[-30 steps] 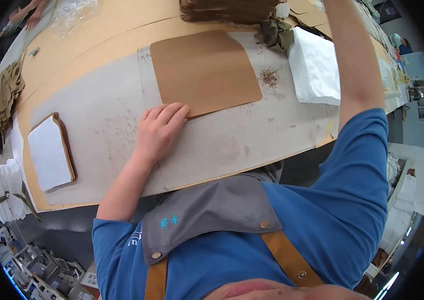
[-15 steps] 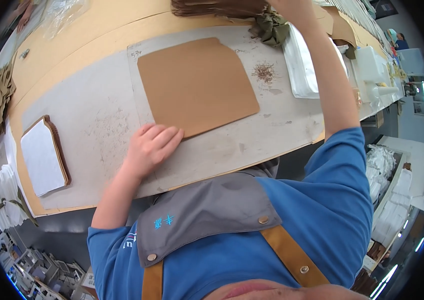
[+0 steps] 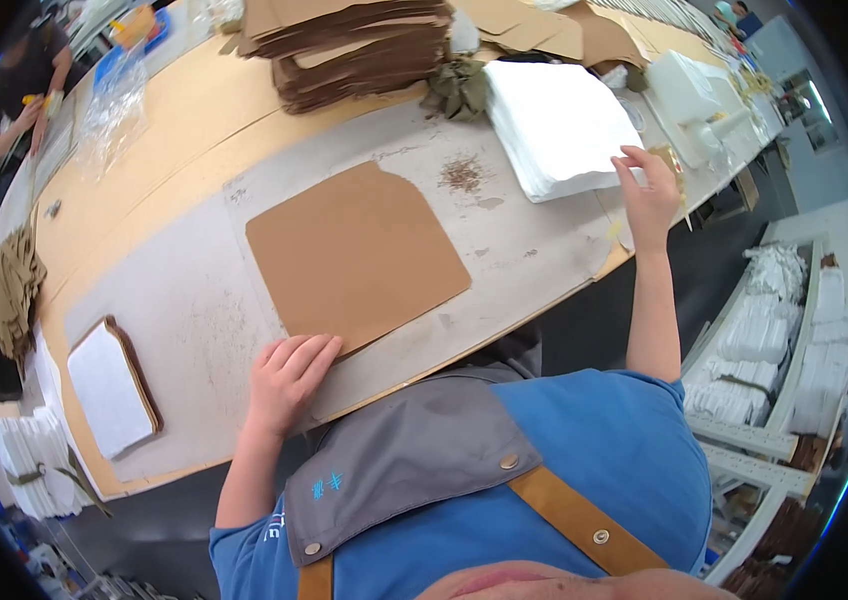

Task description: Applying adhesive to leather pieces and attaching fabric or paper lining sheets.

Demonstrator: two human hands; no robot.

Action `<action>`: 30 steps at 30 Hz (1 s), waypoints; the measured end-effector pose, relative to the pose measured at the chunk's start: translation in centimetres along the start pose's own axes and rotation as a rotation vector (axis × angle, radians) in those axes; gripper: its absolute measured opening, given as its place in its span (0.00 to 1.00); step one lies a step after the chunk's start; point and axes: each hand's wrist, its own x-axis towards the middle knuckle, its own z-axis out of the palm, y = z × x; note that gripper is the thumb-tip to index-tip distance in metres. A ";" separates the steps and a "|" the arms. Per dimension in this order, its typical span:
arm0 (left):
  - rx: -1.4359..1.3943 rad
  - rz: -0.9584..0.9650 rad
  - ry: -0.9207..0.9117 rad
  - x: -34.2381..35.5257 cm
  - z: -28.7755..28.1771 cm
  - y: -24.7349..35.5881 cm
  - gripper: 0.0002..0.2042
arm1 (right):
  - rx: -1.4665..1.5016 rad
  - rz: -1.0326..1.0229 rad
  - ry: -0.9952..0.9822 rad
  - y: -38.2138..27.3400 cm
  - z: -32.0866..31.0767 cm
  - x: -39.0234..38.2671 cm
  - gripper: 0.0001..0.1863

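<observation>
A flat brown cut panel (image 3: 354, 260) with rounded corners and a notch in its far edge lies on the grey sheet (image 3: 194, 250) covering the table. My left hand (image 3: 289, 382) is closed at its near left corner, fingers pressed together on the edge; whether it is one layer or more, I cannot tell. On the right lies a thick stack of white sheets (image 3: 559, 125). Beside its near right corner is my right hand (image 3: 652, 195), thumb and forefinger apart, with nothing visible between them.
A tall pile of brown pieces (image 3: 364, 55) stands at the back, beside a crumpled olive cloth bundle (image 3: 457, 88). A smaller white-topped stack (image 3: 109, 390) lies at the left. White plastic containers (image 3: 684, 90) stand far right. Another person (image 3: 19, 90) works at far left.
My right hand has come back from the far brown pile to the white stack. The left hand stays on the panel's corner. The whole view has shifted, showing more of the far table.
</observation>
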 end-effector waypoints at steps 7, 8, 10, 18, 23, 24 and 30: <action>0.133 -0.112 0.000 1.6 1.6 1.9 0.18 | -0.524 0.352 -0.128 9.1 -4.5 -2.1 0.21; 0.177 -0.172 -0.024 1.7 1.7 2.3 0.19 | -0.552 0.367 -0.121 10.3 -4.3 -2.1 0.21; 0.182 -0.188 -0.045 1.9 2.1 2.9 0.20 | -0.779 0.278 -0.168 12.8 -3.2 -2.7 0.28; 0.128 -0.344 -0.149 2.2 1.9 3.3 0.21 | -0.404 0.640 -0.618 20.5 0.0 -1.2 0.31; 0.077 -0.292 -0.075 1.9 2.1 3.1 0.21 | -0.643 0.752 -0.949 24.5 0.0 0.3 0.54; 0.088 -0.326 -0.085 1.7 2.0 3.3 0.21 | -0.645 0.843 -0.951 22.9 0.4 1.1 0.52; 0.068 -0.298 -0.025 1.6 2.1 3.4 0.21 | 0.895 1.176 0.086 15.1 -3.8 -0.6 0.51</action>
